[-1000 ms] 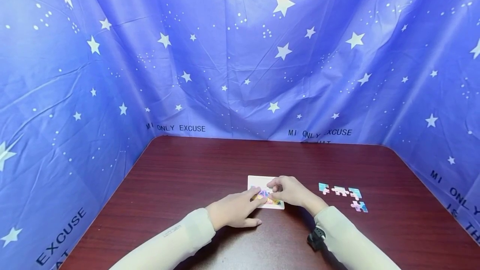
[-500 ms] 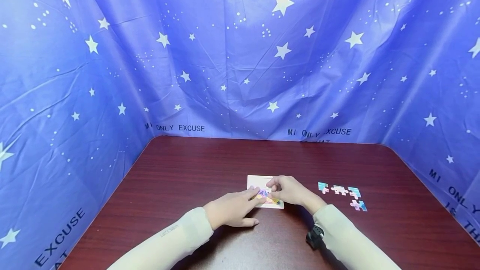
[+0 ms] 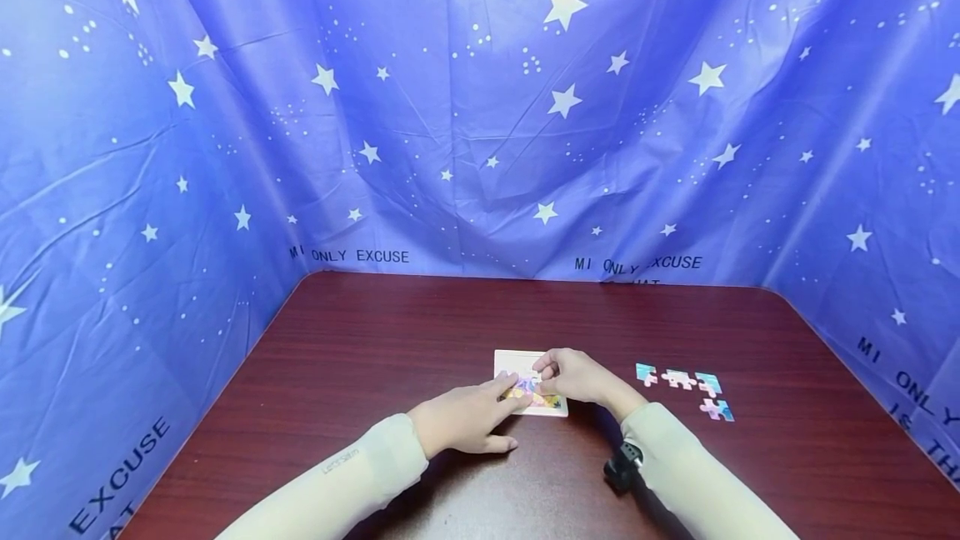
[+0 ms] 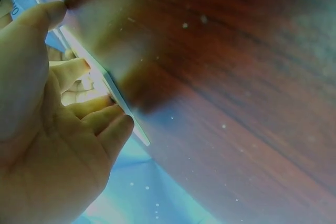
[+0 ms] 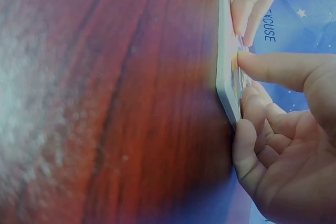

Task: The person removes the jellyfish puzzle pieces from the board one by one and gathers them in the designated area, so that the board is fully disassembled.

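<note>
A small pale puzzle board (image 3: 517, 357) lies on the table, its lower part filled with colourful jigsaw pieces (image 3: 528, 384). My left hand (image 3: 465, 419) rests on the board's left side, fingers extended and thumb spread out over the table. In the left wrist view, its fingertips (image 4: 123, 121) are right at the board's edge. My right hand (image 3: 583, 377) is over the right side, pinching a jigsaw piece at the board's surface between thumb and curled fingers. That piece is mostly hidden by the hand. In the right wrist view, the thumb (image 5: 262, 67) comes down on the picture.
Several loose jigsaw pieces (image 3: 680, 380) lie right of the board, some joined or close together. The dark red wooden table (image 3: 390, 323) is enclosed at the back and sides by a blue star-patterned cloth (image 3: 465, 123). A black device (image 3: 622, 467) sits on my right wrist.
My right wrist and sleeve have lifted slightly up and to the left, while the fingers stay at the same spot on the board. The left hand keeps its place.
</note>
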`<state>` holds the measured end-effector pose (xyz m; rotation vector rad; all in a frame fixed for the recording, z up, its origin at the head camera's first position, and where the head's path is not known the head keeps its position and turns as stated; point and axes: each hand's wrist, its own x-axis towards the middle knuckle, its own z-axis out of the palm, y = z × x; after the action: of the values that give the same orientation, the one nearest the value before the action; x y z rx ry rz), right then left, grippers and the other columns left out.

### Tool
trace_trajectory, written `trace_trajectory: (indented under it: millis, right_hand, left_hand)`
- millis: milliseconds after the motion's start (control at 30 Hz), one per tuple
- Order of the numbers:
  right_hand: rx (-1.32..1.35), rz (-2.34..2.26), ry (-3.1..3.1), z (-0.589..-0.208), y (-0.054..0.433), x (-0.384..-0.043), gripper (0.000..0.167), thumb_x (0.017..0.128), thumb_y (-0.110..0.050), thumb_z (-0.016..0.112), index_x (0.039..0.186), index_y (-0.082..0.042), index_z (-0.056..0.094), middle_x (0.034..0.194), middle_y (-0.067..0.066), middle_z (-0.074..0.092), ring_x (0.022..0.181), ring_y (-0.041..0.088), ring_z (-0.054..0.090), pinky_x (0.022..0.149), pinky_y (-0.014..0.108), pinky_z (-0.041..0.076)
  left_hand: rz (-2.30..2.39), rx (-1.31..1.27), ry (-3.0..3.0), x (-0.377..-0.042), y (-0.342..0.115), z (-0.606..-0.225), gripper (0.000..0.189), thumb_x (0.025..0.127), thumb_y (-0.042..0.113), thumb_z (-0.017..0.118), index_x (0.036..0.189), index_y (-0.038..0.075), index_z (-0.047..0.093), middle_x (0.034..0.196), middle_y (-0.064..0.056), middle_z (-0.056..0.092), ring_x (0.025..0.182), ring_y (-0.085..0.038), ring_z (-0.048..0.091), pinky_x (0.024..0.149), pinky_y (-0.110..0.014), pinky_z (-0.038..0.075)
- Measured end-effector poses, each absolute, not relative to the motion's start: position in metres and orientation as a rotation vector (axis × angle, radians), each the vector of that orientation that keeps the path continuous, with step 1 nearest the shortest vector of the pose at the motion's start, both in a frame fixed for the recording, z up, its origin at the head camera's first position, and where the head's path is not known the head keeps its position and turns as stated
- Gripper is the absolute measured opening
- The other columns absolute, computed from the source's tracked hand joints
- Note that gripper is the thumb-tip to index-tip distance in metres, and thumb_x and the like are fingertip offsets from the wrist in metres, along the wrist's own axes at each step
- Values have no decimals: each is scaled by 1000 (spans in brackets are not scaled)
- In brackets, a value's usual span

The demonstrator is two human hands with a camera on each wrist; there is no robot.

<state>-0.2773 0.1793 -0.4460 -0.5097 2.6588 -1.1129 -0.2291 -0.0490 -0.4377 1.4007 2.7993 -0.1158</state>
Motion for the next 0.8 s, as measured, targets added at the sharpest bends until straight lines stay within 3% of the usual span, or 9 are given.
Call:
trace_trajectory:
  millis: [333,567,800]
  right_hand:
    - [-520,-1170,2666,-449,178,-275,28,78,-3,76,102,0,64,86,0,65,80,13,60,73,29,50]
    - [-599,-1225,2641,-449,177,-274,27,79,1,73,102,0,60,83,1,67,74,12,62,68,29,51]
    - [-638,-1225,2653,-449,182,-275,17,88,-7,69,102,-3,59,82,0,64,74,13,58,68,30,48]
  left_hand:
    - [-121,1404,2786,-230,-49,-437,64,96,50,61,151,21,46,156,-14,38,139,-25,43,104,-31,45]
    - [-101,1394,2777,-229,-49,-436,64,96,49,61,151,21,46,156,-15,38,139,-25,43,103,-32,46]
    - [-110,1381,2770,-228,-48,-434,64,97,48,61,151,20,46,156,-15,37,140,-24,41,105,-31,44]
